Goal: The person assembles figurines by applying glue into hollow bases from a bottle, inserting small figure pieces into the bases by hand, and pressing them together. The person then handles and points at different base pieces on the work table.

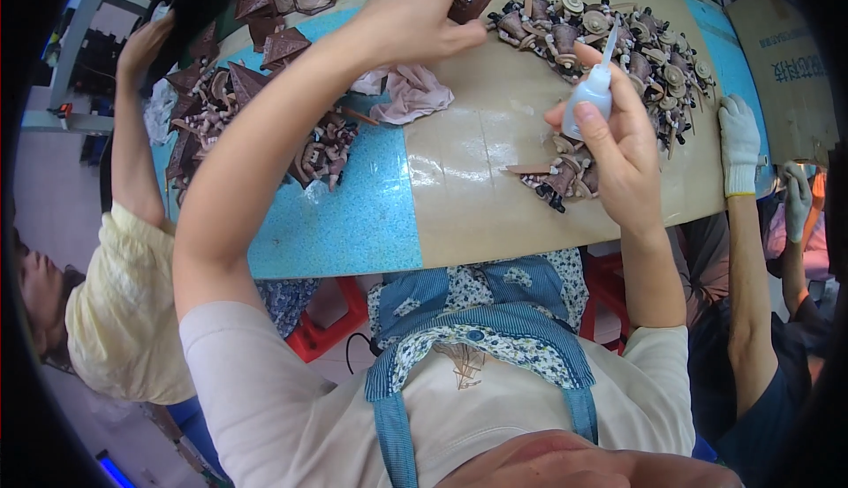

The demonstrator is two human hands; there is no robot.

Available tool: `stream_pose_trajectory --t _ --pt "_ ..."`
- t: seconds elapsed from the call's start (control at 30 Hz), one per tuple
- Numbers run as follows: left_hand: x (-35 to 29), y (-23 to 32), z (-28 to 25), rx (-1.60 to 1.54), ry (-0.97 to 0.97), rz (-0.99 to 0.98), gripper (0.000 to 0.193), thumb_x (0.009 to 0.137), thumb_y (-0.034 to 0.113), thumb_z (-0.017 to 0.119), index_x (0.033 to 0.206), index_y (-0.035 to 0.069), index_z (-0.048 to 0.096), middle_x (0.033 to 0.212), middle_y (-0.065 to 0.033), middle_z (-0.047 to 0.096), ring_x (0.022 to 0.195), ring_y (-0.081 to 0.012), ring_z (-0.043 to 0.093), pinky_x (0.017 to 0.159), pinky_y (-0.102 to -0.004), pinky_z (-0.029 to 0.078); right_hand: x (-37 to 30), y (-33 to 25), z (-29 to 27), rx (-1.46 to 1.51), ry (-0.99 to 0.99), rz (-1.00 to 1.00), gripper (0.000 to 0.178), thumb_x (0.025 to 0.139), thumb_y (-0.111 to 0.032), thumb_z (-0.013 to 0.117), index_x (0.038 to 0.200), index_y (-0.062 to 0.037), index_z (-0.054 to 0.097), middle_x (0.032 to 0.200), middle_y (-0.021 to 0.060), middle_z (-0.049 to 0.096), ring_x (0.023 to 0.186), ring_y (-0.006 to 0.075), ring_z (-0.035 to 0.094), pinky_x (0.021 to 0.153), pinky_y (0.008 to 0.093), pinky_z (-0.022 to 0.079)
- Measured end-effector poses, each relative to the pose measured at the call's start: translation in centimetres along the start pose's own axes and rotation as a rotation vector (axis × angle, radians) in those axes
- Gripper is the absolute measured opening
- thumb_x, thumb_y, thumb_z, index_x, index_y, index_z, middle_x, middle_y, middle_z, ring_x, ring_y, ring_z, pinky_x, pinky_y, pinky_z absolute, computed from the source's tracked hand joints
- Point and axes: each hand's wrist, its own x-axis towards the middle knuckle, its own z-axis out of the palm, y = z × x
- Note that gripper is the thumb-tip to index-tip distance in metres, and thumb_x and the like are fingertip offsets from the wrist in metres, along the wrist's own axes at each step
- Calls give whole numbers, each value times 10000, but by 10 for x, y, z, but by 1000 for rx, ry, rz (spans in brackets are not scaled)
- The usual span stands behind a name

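Observation:
My left hand point(420, 11) stretches out over the far side of the table. Its thumb and fingers are closed round a dark brown angular piece point(473, 0) shaped like a small roof; part of the grip is hidden. In my right hand point(625, 148) is a small translucent squeeze bottle point(590, 101) with a long thin nozzle pointing up, which looks like a glue bottle. Just below the bottle lie a few small painted figurines point(564, 179). Behind it spreads a large heap of similar brown and beige figurines point(667, 68) with round, hat-like discs.
More brown roof-like pieces point(284, 46) and figurines point(325, 145) lie at the left, near a crumpled pinkish cloth point(411, 95). A co-worker's bare hand point(146, 42) is raised at far left. At right, a white-gloved hand point(740, 139) rests on the table edge beside a cardboard box point(786, 73).

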Motion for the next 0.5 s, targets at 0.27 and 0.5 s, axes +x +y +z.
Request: stream_pose_trajectory --t 0.27,0.5 --pt "-139 74 34 -1764 -59 -685 516 1037 384 334 1294 -26 512 1205 -166 624 1067 -261 632 918 -393 514 -27 -24 -9 13 -89 62 389 875 -46 683 1224 42 538 1025 74 625 880 127 594 789 243 469" --pt "-189 94 58 -1775 133 -388 746 752 283 823 1320 3 429 1252 -99 562 1149 -218 579 1003 -364 449 -36 -49 2 -451 -326 -259 344 722 -14 755 1043 43 646 924 142 677 801 250 636 714 323 488"
